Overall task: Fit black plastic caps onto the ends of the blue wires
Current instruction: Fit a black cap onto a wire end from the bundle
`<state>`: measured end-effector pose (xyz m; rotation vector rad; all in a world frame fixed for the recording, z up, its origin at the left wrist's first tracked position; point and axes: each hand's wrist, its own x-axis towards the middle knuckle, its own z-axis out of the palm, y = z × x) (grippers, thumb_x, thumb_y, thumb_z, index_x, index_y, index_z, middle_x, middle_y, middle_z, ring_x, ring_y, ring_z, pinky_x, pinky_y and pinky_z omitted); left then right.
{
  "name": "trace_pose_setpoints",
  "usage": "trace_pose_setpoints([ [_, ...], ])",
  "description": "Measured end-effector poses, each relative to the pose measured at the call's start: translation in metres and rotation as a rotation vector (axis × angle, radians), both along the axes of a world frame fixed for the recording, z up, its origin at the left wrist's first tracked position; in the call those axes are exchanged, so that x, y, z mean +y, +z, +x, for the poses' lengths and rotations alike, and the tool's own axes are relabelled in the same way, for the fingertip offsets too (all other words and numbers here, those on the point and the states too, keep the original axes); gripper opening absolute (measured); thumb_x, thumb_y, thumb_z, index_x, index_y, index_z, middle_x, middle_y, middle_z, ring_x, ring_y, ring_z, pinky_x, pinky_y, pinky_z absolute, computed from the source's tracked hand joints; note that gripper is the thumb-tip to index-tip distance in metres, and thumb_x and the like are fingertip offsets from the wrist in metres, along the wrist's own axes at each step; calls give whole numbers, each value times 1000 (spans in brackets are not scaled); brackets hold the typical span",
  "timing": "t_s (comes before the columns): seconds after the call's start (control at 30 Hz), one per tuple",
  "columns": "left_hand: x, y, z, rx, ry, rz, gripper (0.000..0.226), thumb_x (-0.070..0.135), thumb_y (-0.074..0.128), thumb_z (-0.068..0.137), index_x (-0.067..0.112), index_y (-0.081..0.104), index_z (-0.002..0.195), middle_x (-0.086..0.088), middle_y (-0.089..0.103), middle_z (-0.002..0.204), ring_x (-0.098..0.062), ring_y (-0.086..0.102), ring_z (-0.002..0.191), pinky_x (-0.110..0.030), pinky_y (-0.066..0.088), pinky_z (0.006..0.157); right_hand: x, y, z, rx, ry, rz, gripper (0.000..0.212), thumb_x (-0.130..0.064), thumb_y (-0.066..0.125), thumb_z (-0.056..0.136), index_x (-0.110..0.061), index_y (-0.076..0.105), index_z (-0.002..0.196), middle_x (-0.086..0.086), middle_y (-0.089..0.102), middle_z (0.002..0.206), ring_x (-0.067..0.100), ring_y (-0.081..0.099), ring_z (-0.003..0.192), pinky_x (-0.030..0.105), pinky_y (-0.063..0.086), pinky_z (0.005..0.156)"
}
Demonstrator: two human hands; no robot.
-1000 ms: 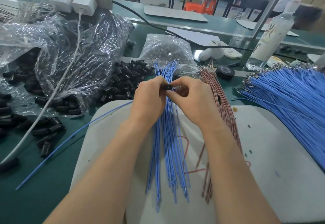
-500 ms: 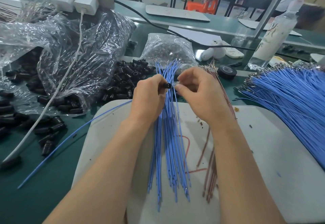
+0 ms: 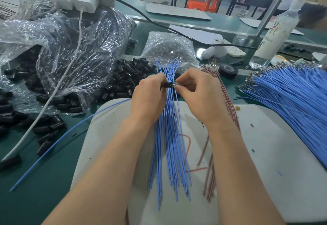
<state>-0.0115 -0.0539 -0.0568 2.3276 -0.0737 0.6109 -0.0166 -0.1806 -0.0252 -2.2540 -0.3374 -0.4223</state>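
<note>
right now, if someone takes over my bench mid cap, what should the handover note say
Left hand pinches a black cap. Right hand pinches a small pale piece at the cap's end, too small to identify.
Loose caps are heaped left of the hands. The blue wire bundle lies on the white board, with a bigger blue wire pile to the right.
Done: no capped wire is visible.
Left: seat this cap, then the rest.

1. The blue wires [image 3: 169,136] were bright blue; the bundle of reddish-brown wires [image 3: 228,97] beside them was coppery.
2. The cap [image 3: 169,84] and the loose caps [image 3: 127,78] were black.
3. The surface [image 3: 35,180] was dark green.
4. The board [image 3: 265,154] was white, marked with red lines [image 3: 189,145].
5. The stool [image 3: 203,3] was orange.
</note>
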Motion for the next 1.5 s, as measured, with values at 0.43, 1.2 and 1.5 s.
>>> trace_pose_setpoints([
  [0.43,-1,-2,1,12,6,39,7,14,56,91,9,60,90,-4,61,85,-28,53,80,-38,40,66,1,-2,0,-9,-28,-21,6,-8,71,82,-13,69,85,-4,71,79,12,68,77,37,55,80],
  [1.2,-1,-3,1,11,11,58,7,15,56,91,9,61,89,-5,61,85,-29,53,80,-37,38,65,0,-2,0,-18,-38,-46,6,-8,70,82,-12,70,87,-3,71,79,13,67,77,35,54,81],
  [1.5,0,-4,2,8,10,93,9,13,54,91,9,62,90,-6,62,87,-29,54,81,-36,36,63,2,-4,2,-15,-49,-68,7,-8,69,82,-14,69,85,-1,72,79,15,67,77,37,54,81],
])
